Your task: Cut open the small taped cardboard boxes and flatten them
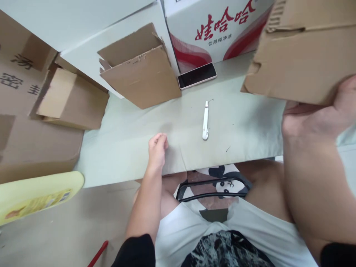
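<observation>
My left hand (157, 148) rests on the pale grey table top (133, 148) near its front edge, fingers curled into a loose fist with nothing showing in them. My right hand (319, 115) is raised at the right and grips the lower edge of a brown cardboard box (303, 55), holding it up off the table. A small white pen-like tool (205, 120) lies on the table between the two hands, apart from both.
A phone (197, 75) lies face up against a white carton with red print (217, 29). An open cardboard box (139, 70) sits behind my left hand. More cardboard boxes (33, 111) are stacked at the left, with a yellow board (36, 193) below them.
</observation>
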Demonstrator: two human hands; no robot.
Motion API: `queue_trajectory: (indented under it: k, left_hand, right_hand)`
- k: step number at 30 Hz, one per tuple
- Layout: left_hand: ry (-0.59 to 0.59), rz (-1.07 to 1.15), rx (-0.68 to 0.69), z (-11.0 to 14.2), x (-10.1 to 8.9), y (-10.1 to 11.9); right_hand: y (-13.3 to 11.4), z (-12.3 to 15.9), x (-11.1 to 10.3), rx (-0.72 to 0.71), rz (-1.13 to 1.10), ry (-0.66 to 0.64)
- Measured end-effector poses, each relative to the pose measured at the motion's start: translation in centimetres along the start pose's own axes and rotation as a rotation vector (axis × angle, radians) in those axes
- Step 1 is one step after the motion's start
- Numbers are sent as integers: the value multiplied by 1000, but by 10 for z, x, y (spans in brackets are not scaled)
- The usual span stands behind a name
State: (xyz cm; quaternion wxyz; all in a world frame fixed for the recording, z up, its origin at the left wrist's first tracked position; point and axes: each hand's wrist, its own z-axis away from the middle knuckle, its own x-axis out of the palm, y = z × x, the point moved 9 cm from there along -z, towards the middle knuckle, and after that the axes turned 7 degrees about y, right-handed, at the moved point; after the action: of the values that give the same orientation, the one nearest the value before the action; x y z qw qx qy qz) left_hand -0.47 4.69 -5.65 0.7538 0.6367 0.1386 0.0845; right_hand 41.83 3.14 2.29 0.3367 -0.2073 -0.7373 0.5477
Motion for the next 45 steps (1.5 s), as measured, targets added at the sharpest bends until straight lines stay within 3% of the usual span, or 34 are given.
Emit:
queue_trajectory:
  k: [3,6,11,14,18,24,29,32,37,42,45]
  left_hand:
    - [-57,-112,13,3,7,-4]
    - [-152,-262,24,7,12,-6]
    - [-332,-458,39,16,20,-8]
    - [-383,-526,48,16,21,-10]
    - [-414,-595,80,11,22,-12]
    - [-438,-704,124,7,26,-10]
    - [-422,-780,146,9,35,-6]
    - [-420,-790,140,9,36,-6]
    - [-458,-755,117,10,32,-9]
    - [-483,-763,124,12,31,-10]
    - [-486,-778,138,13,33,-9]
  right_hand:
    - [25,-15,-27,88,94,75]
    - [45,-25,-37,159,154,74]
    - [45,-15,-12,224,-93,-7]
    - [47,-2,4,290,-268,68]
    - [57,9,29,394,-320,-3]
    - [72,-5,5,484,-504,267]
    - [65,-7,-15,584,-530,426]
    - [52,-6,-23,568,-452,524]
    - [38,-15,-20,473,-301,574]
    - [30,-33,-23,344,-50,491]
    - [18,-47,-20,195,231,347]
